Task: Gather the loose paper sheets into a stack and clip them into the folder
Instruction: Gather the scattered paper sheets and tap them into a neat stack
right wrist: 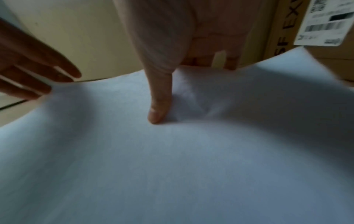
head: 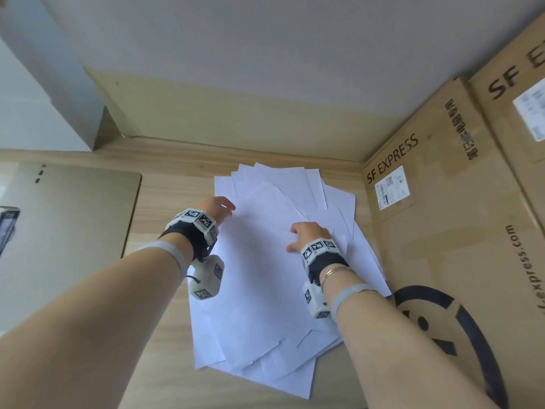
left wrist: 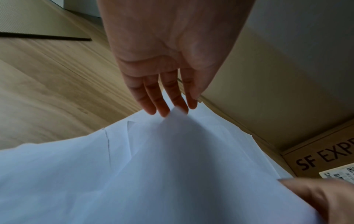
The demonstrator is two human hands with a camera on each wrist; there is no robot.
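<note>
Task was judged to be at an early stage: the paper sheets (head: 265,276) were still fanned out in a loose, skewed pile on the wooden counter (head: 165,290), corners and edges sticking out at several angles, so no squared stack had been formed yet. The pile was located mid-counter, its right edge close against the SF Express cardboard box (head: 442,231). The top sheet (left wrist: 182,159) was being worked by both hands. The left hand (head: 216,209) was held with fingers (left wrist: 162,106) straight and close together, tips touching the far left corner of that sheet, which was seen lifted off the pile in the left wrist view; nothing was gripped by it. The right hand (head: 309,234) was pinching the sheet's right edge: the thumb (right wrist: 159,109) was pressed on top, and the other fingers were tucked behind the raised edge, mostly hidden. The folder (head: 70,231) was lying flat at the left of the counter, well apart from the pile. No sheets were seen on or in it; whether it was open or closed, and where its clip sat, could not be told. The box was seen from the side only, contents not visible. Remaining, as judged: sheets to be aligned, stack to be squared, moved to the folder and clipped in.
</note>
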